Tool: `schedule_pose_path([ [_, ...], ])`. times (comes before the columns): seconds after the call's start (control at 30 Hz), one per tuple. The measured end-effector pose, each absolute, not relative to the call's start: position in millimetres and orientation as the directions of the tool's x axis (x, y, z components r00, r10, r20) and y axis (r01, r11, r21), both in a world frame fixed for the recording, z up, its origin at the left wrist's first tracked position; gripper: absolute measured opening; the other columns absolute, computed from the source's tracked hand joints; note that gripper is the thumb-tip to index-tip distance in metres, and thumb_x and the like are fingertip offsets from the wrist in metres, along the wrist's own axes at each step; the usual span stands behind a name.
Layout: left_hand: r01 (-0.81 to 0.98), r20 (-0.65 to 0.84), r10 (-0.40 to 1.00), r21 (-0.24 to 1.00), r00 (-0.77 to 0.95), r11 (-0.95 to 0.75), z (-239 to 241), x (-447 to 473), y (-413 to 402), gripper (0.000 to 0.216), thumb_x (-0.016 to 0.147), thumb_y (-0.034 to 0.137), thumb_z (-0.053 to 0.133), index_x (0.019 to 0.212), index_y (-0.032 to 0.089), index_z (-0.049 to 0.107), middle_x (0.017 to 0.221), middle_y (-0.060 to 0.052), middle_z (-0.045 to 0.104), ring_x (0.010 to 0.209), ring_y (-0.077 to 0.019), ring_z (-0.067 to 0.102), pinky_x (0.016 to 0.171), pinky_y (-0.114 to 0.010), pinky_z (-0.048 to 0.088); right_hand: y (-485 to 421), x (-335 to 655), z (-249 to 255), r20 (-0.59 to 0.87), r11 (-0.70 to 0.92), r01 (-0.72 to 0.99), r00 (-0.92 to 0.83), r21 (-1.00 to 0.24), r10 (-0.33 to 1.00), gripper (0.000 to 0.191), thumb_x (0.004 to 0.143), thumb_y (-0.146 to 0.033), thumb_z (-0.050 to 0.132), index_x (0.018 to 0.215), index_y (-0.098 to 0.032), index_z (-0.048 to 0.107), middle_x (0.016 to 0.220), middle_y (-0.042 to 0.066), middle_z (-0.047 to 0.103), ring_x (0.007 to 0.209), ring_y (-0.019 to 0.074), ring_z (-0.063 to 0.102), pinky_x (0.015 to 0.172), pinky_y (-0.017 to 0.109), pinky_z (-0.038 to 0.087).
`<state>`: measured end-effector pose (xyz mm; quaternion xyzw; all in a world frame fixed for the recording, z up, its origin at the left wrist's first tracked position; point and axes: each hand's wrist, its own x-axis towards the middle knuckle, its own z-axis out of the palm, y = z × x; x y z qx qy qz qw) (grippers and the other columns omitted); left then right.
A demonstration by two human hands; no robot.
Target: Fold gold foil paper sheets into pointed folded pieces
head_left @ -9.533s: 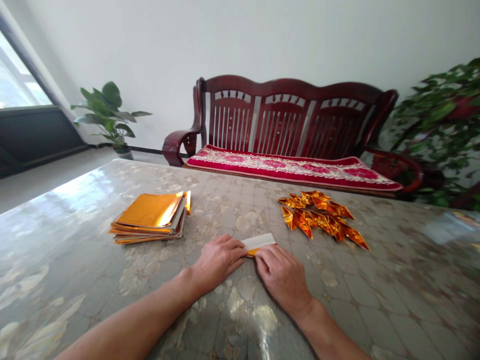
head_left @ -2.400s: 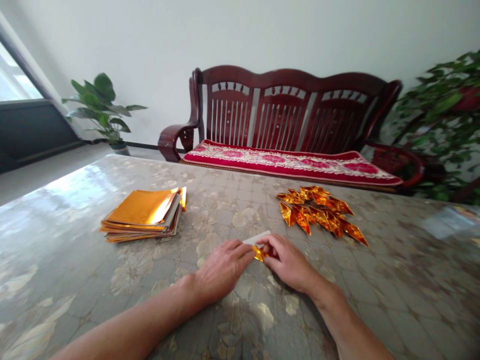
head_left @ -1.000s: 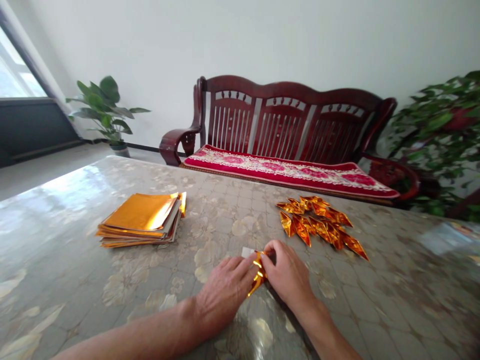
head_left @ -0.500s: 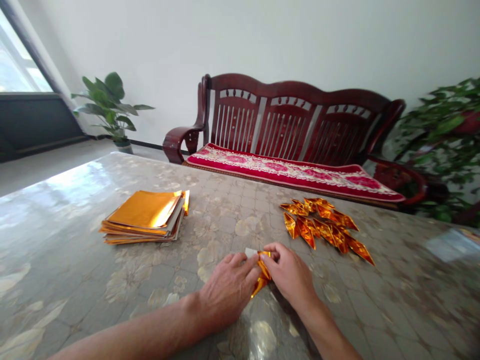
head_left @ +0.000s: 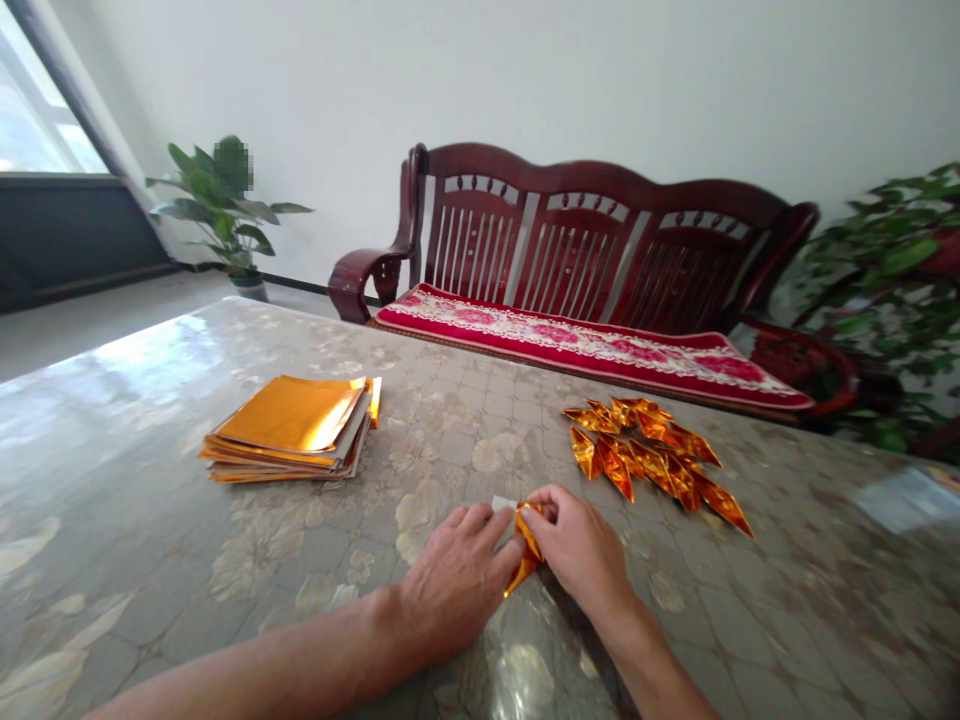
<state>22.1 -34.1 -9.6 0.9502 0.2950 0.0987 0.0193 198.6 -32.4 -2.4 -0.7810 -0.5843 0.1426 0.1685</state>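
Note:
Both my hands meet at the table's near middle over one piece of gold foil paper (head_left: pixel 525 550), partly folded, with a white corner showing at its far end. My left hand (head_left: pixel 454 585) presses and pinches its left side, fingers closed on it. My right hand (head_left: pixel 577 550) pinches its right side with thumb and fingers. A stack of flat gold foil sheets (head_left: pixel 292 428) lies to the left. A heap of several folded gold pieces (head_left: pixel 652 455) lies to the right, just beyond my right hand.
The table (head_left: pixel 150 560) has a glossy floral cover. Behind it stands a dark red wooden bench (head_left: pixel 585 250) with a red cushion. A potted plant (head_left: pixel 217 205) is at the back left, and leafy plants (head_left: pixel 892 290) at the right.
Over the frames the flat white-backed strip has been folded into a smaller, crumpled gold shape between my hands. My hands have stayed close together; the stack and heap have not moved.

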Motion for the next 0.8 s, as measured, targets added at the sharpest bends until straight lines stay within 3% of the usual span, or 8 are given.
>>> schedule_pose_path([
  [0.4, 0.542, 0.191, 0.547, 0.085, 0.815, -0.836, -12.0, 21.5, -32.8, 0.022, 0.093, 0.017, 0.051, 0.115, 0.018, 0.054, 0.122, -0.009, 0.055, 0.109, -0.0271, 0.05, 0.09, -0.04, 0.046, -31.0, 194.7, 3.2, -0.076, -0.298, 0.865, 0.293, -0.403, 0.953, 0.015, 0.084, -0.039, 0.06, 0.083, -0.029, 0.071, 0.079, -0.002, 0.073, 0.074, 0.0189, 0.065, 0.059, 0.027, 0.034],
  [0.6, 0.555, 0.207, 0.56, 0.086, 0.802, -0.827, -12.5, 21.5, -32.9, 0.029, 0.088, 0.014, 0.057, 0.117, 0.018, 0.053, 0.122, -0.008, 0.054, 0.106, -0.0274, 0.05, 0.088, -0.041, 0.048, -32.7, 188.0, -4.6, 0.044, -0.213, 0.885, 0.253, -0.414, 0.966, 0.01, 0.084, -0.031, 0.06, 0.081, -0.028, 0.069, 0.081, 0.0, 0.072, 0.078, 0.02, 0.063, 0.063, 0.028, 0.035],
  [0.8, 0.563, 0.222, 0.567, 0.086, 0.793, -0.822, -13.6, 21.5, -32.7, 0.021, 0.092, 0.018, 0.056, 0.112, 0.02, 0.055, 0.12, -0.007, 0.054, 0.104, -0.0272, 0.051, 0.087, -0.041, 0.048, -35.1, 189.3, -15.0, 0.266, -0.014, 0.944, 0.108, -0.331, 0.958, 0.012, 0.085, -0.022, 0.062, 0.074, -0.026, 0.066, 0.08, -0.001, 0.069, 0.083, 0.0202, 0.058, 0.07, 0.029, 0.035],
])
